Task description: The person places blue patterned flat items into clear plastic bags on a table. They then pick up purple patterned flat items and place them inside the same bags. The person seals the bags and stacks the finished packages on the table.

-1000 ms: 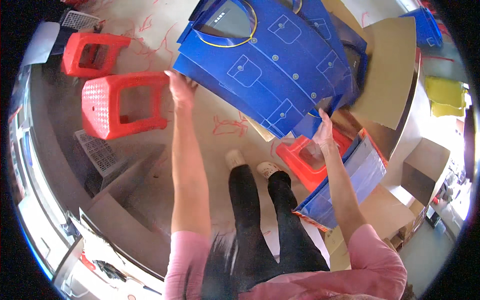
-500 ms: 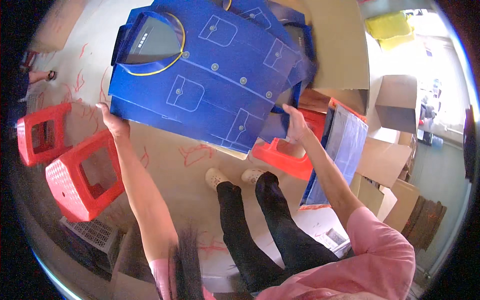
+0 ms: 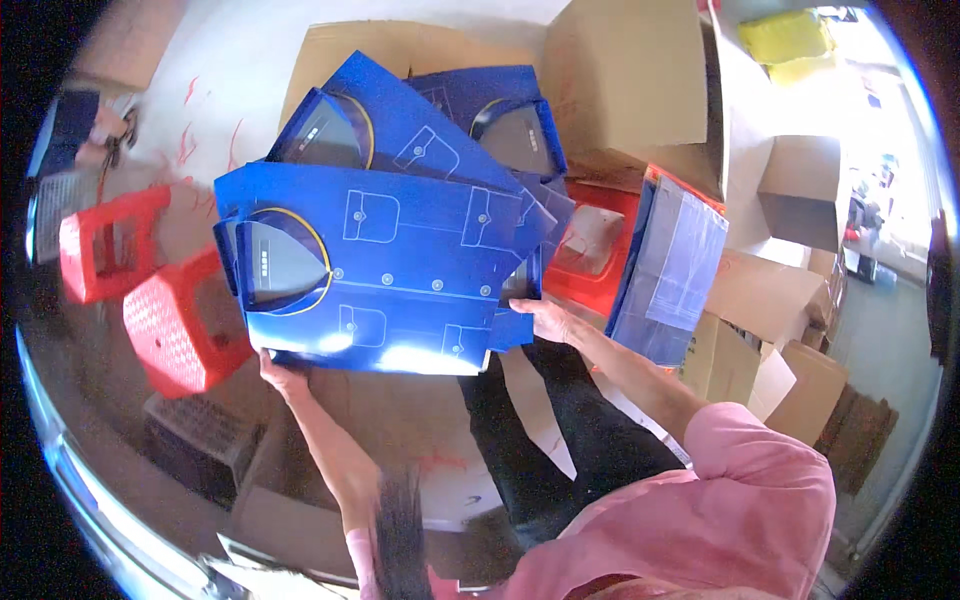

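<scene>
Since the earlier frame the blue shirt-printed flat box [image 3: 385, 275] has swung toward frame centre, level. Left hand [image 3: 283, 373] is clamped on its lower left corner, right hand [image 3: 545, 318] on its right edge, apparently pinching, so it stays spread. Similar boxes [image 3: 455, 130] behind; red stools [image 3: 180, 335] left.

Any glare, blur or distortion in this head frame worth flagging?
Head view: glare washes the near edge of the blue shirt box by the left hand; bright overexposure upper right; the red stools look motion-blurred; fisheye bends edges, with dark corners.
</scene>
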Demonstrator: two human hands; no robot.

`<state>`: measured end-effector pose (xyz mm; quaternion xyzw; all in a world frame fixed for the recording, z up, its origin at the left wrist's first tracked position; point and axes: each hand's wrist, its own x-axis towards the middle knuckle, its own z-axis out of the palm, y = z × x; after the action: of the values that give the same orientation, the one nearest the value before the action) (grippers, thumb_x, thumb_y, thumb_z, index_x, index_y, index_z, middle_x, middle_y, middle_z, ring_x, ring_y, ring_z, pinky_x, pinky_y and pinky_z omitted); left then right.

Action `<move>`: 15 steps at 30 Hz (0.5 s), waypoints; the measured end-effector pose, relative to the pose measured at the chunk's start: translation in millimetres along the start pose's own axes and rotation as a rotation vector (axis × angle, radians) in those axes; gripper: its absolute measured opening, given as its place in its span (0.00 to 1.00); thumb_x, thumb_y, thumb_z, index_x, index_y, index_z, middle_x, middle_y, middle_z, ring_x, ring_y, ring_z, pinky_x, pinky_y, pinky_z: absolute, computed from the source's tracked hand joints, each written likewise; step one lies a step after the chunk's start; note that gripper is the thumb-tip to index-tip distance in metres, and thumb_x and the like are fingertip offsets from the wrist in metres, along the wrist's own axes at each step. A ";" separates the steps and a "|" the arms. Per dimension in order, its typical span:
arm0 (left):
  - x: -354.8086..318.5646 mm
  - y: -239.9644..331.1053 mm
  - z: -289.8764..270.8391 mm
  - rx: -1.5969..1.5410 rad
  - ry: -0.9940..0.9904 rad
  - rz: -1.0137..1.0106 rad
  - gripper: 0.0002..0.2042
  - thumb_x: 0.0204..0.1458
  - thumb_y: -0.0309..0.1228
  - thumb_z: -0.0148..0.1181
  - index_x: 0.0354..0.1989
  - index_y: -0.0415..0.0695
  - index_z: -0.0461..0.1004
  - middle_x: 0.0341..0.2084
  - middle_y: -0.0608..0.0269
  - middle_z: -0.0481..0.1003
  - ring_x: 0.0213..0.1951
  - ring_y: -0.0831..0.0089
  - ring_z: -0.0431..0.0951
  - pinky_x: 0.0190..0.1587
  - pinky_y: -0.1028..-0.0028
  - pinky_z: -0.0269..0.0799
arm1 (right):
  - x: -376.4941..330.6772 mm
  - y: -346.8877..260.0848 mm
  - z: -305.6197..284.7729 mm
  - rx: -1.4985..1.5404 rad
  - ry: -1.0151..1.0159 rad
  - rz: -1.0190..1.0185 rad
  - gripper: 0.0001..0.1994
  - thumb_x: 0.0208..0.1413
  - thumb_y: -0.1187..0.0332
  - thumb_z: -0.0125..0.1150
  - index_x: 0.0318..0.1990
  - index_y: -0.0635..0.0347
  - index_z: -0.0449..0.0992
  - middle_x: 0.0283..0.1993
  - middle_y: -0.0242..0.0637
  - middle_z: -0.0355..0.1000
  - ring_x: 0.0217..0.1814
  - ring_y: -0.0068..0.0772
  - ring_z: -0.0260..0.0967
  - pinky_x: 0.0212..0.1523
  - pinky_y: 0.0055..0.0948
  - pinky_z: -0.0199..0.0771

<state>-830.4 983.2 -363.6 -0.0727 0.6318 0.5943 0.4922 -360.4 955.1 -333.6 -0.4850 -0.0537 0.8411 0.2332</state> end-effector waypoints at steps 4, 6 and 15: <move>11.5 -3.7 -83.3 0.011 -0.013 -0.007 0.20 0.47 0.40 0.53 0.47 0.43 0.67 0.39 0.60 0.71 0.40 0.65 0.71 0.40 0.62 0.69 | -25.2 -6.2 23.6 -0.994 0.236 -0.046 0.35 0.47 0.40 0.51 0.47 0.68 0.69 0.47 0.49 0.70 0.51 0.46 0.67 0.53 0.35 0.64; -30.2 -2.3 -54.0 0.097 0.069 0.150 0.19 0.48 0.33 0.54 0.50 0.46 0.63 0.38 0.62 0.71 0.38 0.68 0.71 0.38 0.64 0.69 | -41.9 -25.9 26.9 -1.322 0.421 0.058 0.34 0.43 0.37 0.51 0.43 0.62 0.72 0.45 0.50 0.71 0.50 0.49 0.68 0.48 0.38 0.67; -136.2 -66.8 -13.4 0.062 -0.026 0.151 0.15 0.45 0.30 0.58 0.43 0.41 0.69 0.34 0.66 0.71 0.37 0.72 0.69 0.42 0.73 0.64 | -2.3 -84.9 51.0 -1.263 0.546 -0.273 0.34 0.43 0.42 0.59 0.40 0.72 0.70 0.36 0.48 0.72 0.35 0.36 0.72 0.34 0.33 0.69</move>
<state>-723.6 886.1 -315.1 -0.0017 0.6470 0.6109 0.4563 -373.4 1036.2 -278.2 -0.7104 -0.5321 0.4605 0.0156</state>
